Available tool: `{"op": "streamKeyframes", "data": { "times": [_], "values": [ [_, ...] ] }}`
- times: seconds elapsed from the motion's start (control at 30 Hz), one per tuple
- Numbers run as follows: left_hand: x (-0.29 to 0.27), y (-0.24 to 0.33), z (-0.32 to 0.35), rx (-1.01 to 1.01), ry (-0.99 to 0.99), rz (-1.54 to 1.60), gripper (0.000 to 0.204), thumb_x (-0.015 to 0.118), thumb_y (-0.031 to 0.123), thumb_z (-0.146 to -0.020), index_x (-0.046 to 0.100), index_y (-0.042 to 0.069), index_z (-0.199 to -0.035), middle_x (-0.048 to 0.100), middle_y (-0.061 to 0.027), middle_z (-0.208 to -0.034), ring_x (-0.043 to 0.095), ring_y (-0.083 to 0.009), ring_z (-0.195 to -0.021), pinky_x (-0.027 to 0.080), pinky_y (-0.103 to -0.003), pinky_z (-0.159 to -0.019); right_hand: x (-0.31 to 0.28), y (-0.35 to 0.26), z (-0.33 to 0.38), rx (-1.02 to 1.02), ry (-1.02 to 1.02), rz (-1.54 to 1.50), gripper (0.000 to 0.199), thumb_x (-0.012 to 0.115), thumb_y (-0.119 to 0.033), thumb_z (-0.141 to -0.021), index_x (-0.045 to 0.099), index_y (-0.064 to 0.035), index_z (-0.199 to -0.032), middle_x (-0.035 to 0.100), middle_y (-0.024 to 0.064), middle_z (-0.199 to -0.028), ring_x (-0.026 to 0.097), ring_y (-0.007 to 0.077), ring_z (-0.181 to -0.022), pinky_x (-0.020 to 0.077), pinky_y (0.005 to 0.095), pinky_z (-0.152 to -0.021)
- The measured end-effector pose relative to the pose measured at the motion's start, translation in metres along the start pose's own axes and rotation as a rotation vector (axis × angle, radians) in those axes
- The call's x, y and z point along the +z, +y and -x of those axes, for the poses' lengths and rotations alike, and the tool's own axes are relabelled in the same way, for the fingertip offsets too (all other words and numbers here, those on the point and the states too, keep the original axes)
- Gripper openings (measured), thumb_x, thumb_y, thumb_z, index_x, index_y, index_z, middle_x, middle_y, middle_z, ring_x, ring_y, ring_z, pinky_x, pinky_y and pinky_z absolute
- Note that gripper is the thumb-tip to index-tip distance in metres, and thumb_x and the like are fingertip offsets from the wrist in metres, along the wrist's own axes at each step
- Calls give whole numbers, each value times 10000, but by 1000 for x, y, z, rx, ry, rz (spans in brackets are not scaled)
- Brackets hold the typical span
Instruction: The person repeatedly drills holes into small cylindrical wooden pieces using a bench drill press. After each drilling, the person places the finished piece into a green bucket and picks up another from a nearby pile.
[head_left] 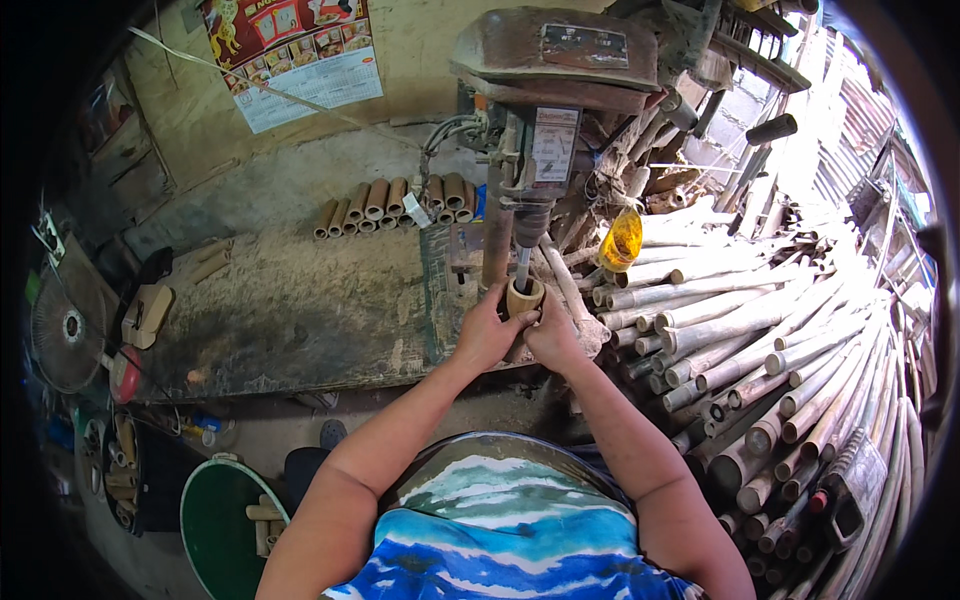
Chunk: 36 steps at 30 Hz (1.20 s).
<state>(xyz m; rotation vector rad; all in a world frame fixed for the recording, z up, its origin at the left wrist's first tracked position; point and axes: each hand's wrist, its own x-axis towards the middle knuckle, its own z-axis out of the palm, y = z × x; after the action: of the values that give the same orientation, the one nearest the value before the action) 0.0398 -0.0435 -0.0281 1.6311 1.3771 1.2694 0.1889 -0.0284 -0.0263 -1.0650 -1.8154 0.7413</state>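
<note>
Both my hands are closed round a short bamboo tube [526,296], held with its open end up under a drill press [556,60]. My left hand [487,330] grips it from the left, and my right hand [553,332] from the right, thumbs near each other at the front. The drill bit [523,268] comes down from the chuck [532,226] to the tube's mouth; its tip is at or inside the opening, and I cannot tell how deep. My fingers hide most of the tube's lower part.
Several cut bamboo tubes [375,200] are stacked at the back of the dusty workbench [300,310]. Long bamboo poles [740,330] pile up on the right, beside a hanging yellow bag [621,240]. A green tub [205,520] and a fan [72,325] stand at left.
</note>
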Motion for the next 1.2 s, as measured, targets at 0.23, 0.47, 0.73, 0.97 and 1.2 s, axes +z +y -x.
{"op": "streamKeyframes", "data": {
  "times": [0.23,0.47,0.73,0.97,1.2],
  "values": [
    [-8,-6,-4,101,34,107,654,831,215,-851,539,80,-1421,695,-154,-1276,675,-267,-1167,515,-384,-989,3,-7,-9,-2,-23,79,541,580,-30,-798,480,-47,-1330,657,275,-1145,607,489,-1131,487,518,-949],
    [-18,-13,-8,102,62,170,622,816,180,-867,547,82,-1419,698,-135,-1278,667,-233,-1177,510,-370,-1002,7,-12,-23,56,-89,77,602,572,-2,-794,452,-7,-1384,628,241,-1239,588,405,-1234,441,441,-1061],
    [-19,-8,-30,110,57,92,589,810,212,-872,574,101,-1400,703,-147,-1271,675,-275,-1181,509,-394,-996,-1,-8,-39,-73,-65,-26,624,601,-8,-802,424,-6,-1400,640,240,-1239,608,419,-1214,468,447,-1035],
    [-5,-14,-30,143,60,-51,634,796,348,-877,561,101,-1411,714,-188,-1218,683,-366,-1133,527,-429,-944,-3,13,-36,-76,10,-40,648,609,-16,-787,447,-26,-1415,652,228,-1256,616,379,-1226,462,423,-1054],
    [-6,-33,-5,100,-75,61,726,805,286,-885,463,78,-1491,656,-190,-1334,651,-337,-1213,513,-428,-999,-2,11,-6,70,-104,17,588,659,-17,-793,492,-16,-1357,682,198,-1207,657,330,-1166,495,403,-1012]
  ]
}}
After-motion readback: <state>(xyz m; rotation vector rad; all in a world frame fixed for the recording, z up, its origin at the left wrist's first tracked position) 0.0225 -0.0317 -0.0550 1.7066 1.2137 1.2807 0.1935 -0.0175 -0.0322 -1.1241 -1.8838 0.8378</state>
